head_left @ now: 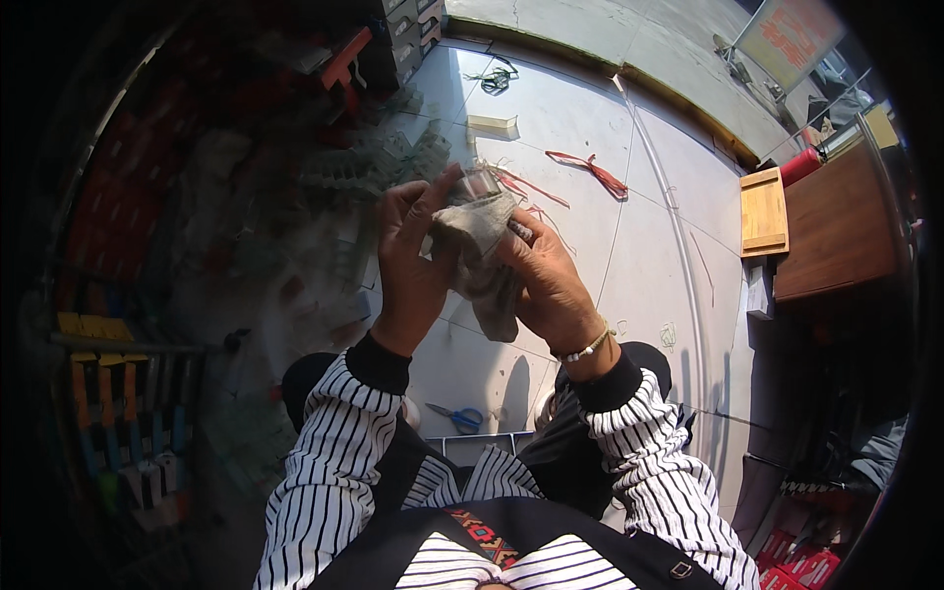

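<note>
A crumpled grey cloth (pixel 477 236) hangs between my two hands, its lower end drooping. From its top pokes a small clear, shiny piece (pixel 480 184) whose kind I cannot make out. My left hand (pixel 408 261) is closed at the cloth's left side, with its fingertips up beside the clear piece. On the other side my right hand (pixel 551 280) pinches the cloth between thumb and fingers; a beaded bracelet circles that wrist. Blue-handled scissors (pixel 462 419) lie on the floor below, between my feet.
Red straps (pixel 598 179), a dark green strap bundle (pixel 497 77) and a pale strip (pixel 492 126) lie on the tiles (pixel 629 285). Clear packaging (pixel 374 162) is heaped at left, beside racked tools (pixel 128 393). A wooden stool (pixel 764 213) and brown cabinet (pixel 841 216) stand at right.
</note>
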Demonstrator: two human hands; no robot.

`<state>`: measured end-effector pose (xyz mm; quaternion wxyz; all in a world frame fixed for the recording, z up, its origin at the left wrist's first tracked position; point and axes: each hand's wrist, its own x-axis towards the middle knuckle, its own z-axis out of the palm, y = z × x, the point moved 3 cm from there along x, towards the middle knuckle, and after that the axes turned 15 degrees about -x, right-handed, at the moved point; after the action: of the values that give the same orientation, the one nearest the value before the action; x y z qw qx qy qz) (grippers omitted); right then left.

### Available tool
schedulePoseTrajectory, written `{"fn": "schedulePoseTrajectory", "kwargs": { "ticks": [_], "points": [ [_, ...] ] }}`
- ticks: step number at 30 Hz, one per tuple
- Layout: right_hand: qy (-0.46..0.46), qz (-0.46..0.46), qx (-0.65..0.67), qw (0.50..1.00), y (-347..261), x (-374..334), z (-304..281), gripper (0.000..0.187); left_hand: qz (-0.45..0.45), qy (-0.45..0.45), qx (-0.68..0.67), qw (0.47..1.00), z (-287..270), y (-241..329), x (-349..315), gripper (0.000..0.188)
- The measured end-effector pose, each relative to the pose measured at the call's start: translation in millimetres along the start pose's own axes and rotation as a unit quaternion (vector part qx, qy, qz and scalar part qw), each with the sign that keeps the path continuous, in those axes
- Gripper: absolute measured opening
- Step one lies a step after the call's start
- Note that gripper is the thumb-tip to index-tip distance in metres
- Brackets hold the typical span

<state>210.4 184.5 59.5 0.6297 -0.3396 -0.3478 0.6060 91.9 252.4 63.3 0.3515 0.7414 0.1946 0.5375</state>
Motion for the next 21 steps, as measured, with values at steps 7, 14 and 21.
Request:
{"fn": "schedulePoseTrajectory", "kwargs": {
  "ticks": [7, 14, 21],
  "points": [
    [0.051, -0.059, 0.019, 0.997, -17.9, 1.3, -13.0, 0.033, -0.018, -0.087, -0.154, 0.984, 11.2, 1.0, -4.1, 0.069],
    [0.107, -0.076, 0.073, 0.989, -22.4, -0.1, -20.5, 0.039, -0.104, -0.117, -0.267, 0.951, 12.2, -6.8, -6.1, 0.024],
    [0.128, -0.066, 0.000, 0.990, -14.4, 2.1, -15.1, 0.041, -0.123, -0.083, -0.277, 0.949, 13.6, -8.4, -3.4, 0.014]
  ]
}}
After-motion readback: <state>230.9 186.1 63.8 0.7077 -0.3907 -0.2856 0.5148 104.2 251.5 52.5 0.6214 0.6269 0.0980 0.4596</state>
